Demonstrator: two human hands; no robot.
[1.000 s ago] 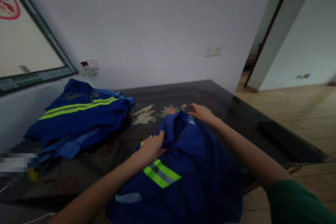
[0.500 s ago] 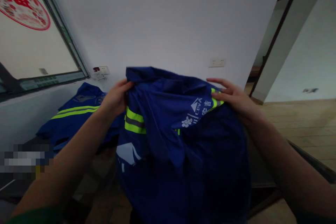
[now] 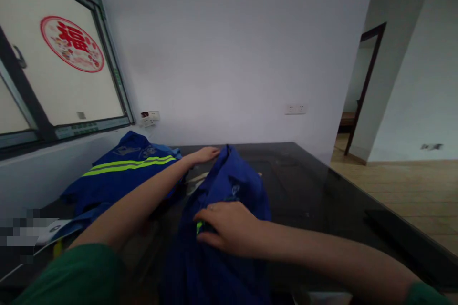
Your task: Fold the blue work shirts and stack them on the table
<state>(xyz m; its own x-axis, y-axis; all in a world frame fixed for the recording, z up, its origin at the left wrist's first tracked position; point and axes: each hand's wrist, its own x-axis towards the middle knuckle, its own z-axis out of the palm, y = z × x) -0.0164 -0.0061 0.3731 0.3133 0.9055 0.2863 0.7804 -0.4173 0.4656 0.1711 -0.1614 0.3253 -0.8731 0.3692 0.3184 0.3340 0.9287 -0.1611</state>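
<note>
So closest to me there's a green sleeve on each arm, and between the arms a dark blue jacket (image 3: pixel 246 190) hangs down over the near side of the shiny dark desk (image 3: pixel 296 186), its upper part bunched into a peak above the desktop. The right hand (image 3: pixel 225 228) is across the middle of it, grip closed on the cloth, with a bit of neon strip (image 3: pixel 199 227) peeking out between fingers and thumb. The left hand (image 3: pixel 207 154) is farther out, fingertips right by the jacket's peak, but I honestly can't tell if that grip is pinching the fabric or just resting there. Off to the right, a flat black thing (image 3: pixel 411 243) lies along the desk's edge. Over on the left there's a pale item (image 3: pixel 50 231), partly pixelated, and just past it a messy pile of blue clothes (image 3: pixel 121 176), the top one with neon stripes across it. Part of a pale flower picture (image 3: pixel 196 181) shows on the desktop between pile and jacket. Behind all that is a plain pale wall (image 3: pixel 232 57) with a white socket plate (image 3: pixel 295 109), a window (image 3: pixel 32 86) with a round red sticker (image 3: pixel 72 44) on the left, and a dark-framed doorway (image 3: pixel 361 86) way off right.
</note>
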